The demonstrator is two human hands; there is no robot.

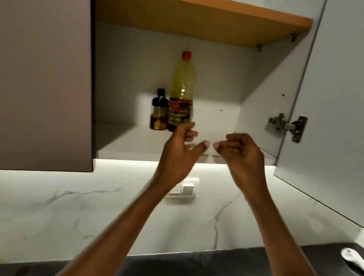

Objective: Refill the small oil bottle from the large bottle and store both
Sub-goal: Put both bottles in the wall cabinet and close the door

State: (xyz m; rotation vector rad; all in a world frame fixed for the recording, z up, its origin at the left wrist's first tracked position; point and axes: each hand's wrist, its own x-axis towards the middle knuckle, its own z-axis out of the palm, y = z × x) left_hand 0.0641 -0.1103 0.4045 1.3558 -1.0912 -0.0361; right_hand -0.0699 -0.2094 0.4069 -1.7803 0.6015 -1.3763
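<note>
Your blurred left hand (180, 154) hides the big bottle's (183, 84) base, small bottle (159, 111) beside it; right hand (241, 155) near, both loosely curled, holding nothing.

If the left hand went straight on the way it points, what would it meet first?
Probably the large oil bottle, at its labelled lower part, just beyond the left hand; depth is unclear.
</note>
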